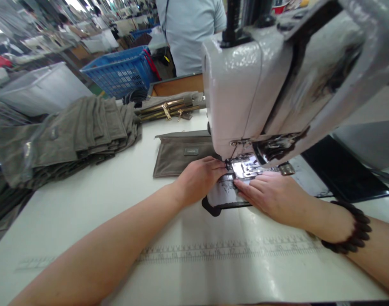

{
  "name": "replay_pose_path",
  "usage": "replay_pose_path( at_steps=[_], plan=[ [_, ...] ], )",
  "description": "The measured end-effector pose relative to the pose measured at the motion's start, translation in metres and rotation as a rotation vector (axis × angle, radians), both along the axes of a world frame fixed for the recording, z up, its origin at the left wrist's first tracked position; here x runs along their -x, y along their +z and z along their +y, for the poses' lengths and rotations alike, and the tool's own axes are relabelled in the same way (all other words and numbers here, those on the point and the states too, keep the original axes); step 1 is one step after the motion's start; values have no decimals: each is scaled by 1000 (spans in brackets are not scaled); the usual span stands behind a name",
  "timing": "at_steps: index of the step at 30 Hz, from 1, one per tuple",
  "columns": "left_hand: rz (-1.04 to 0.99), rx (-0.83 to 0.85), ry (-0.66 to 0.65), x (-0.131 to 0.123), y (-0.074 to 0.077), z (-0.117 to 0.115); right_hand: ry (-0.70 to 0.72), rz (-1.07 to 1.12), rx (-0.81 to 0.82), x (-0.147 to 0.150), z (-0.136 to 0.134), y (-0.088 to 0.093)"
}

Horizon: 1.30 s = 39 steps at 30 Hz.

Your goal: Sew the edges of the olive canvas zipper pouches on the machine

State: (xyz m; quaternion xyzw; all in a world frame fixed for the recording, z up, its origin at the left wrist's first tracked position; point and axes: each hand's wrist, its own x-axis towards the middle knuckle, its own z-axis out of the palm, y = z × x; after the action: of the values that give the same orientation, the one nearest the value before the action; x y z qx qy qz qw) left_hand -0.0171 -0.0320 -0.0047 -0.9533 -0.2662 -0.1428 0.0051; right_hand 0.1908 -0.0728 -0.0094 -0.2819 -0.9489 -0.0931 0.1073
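Note:
My left hand [203, 177] is at the left side of the sewing machine's [235, 85] presser foot, its fingers drawn together. What they pinch, if anything, is hidden. Just behind this hand lies an olive-brown fabric panel [171, 159] with a small dark label [191, 151]; the hand and the machine head cover its right end. My right hand [274, 195] rests with fingers stretched out on the metal machine bed [228, 196], its fingertips beside the lit needle plate [242, 168]. I see nothing held in it. A dark beaded bracelet [350, 229] circles the right wrist.
Stacked olive fabric pieces [86, 131] lie at the left. Behind the panel are pieces with brass zippers [165, 110]. A dark flat tablet-like thing [347, 170] lies right of the machine. Beyond the table are a blue crate [120, 70], a white bin [44, 87] and a person [194, 34].

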Motion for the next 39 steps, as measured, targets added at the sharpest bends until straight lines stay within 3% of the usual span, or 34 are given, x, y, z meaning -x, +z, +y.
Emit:
replay_pose_path(
  at_steps=[15,22,29,39],
  plan=[
    [-28,-23,37,-3,4,9,-13,4,12,1,1,3],
    [192,94,56,-4,20,6,-20,8,9,-1,1,4],
    [349,260,59,-10,36,-16,26,4,21,-8,2,1],
    [262,263,76,-14,32,-11,19,0,27,-7,2,2]
  ],
)
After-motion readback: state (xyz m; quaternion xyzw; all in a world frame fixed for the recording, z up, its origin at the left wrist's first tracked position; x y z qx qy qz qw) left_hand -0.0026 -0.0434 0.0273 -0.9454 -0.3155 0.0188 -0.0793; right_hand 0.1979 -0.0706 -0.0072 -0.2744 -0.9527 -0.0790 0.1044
